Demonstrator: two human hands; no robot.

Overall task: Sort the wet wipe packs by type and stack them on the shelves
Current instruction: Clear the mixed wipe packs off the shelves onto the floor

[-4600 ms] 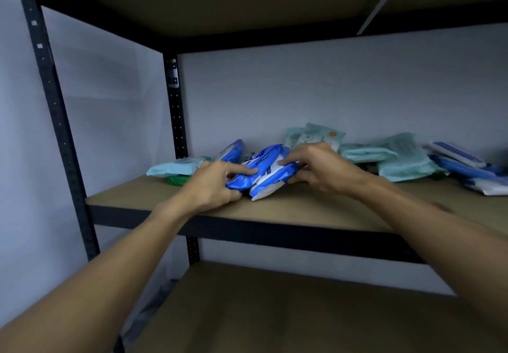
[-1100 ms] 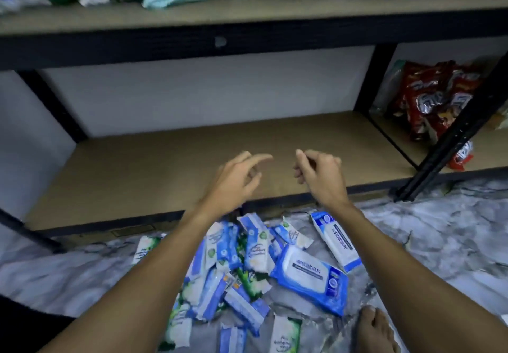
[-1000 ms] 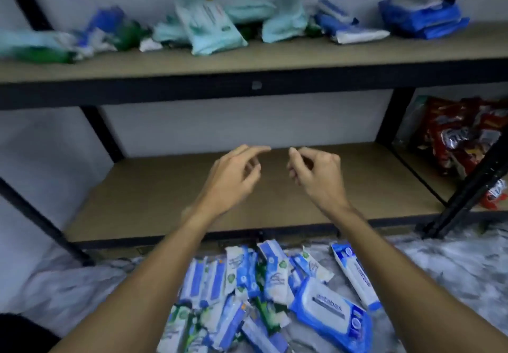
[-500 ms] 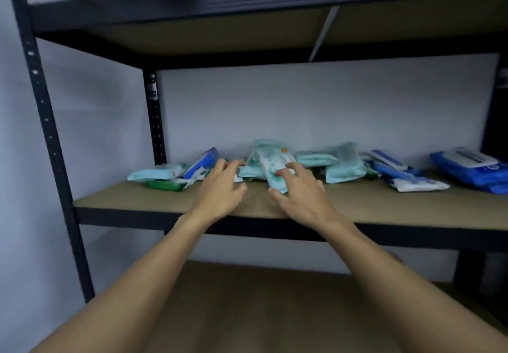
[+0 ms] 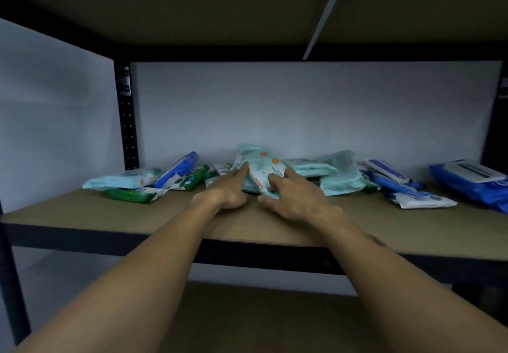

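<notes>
Packs of wet wipes (image 5: 192, 180) lay in a loose row along the back of the middle shelf (image 5: 110, 215), close to the pale wall (image 5: 302, 110). My two hands met at a teal pack (image 5: 261, 169) with orange dots, which stood tilted near the middle of the row. My right hand (image 5: 298, 200) held it, the fingers curled over its right front face and the thumb reaching toward its lower edge. My left hand (image 5: 229, 191) lay just beside, its forefinger straight along the pack's left side and touching it. The other fingers were hidden behind the hand, so I could not tell whether they gripped. To the left lay a flat teal pack (image 5: 121, 182), a blue pack (image 5: 178, 167) propped on edge, and a green pack (image 5: 132, 195) in front. To the right sat a crumpled teal pack (image 5: 342, 173), then blue-and-white packs (image 5: 393, 178), and at the far end a large blue pack (image 5: 472, 183). A lower shelf (image 5: 261, 322) showed between my forearms, and the underside of an upper shelf (image 5: 192, 17) hung overhead.
</notes>
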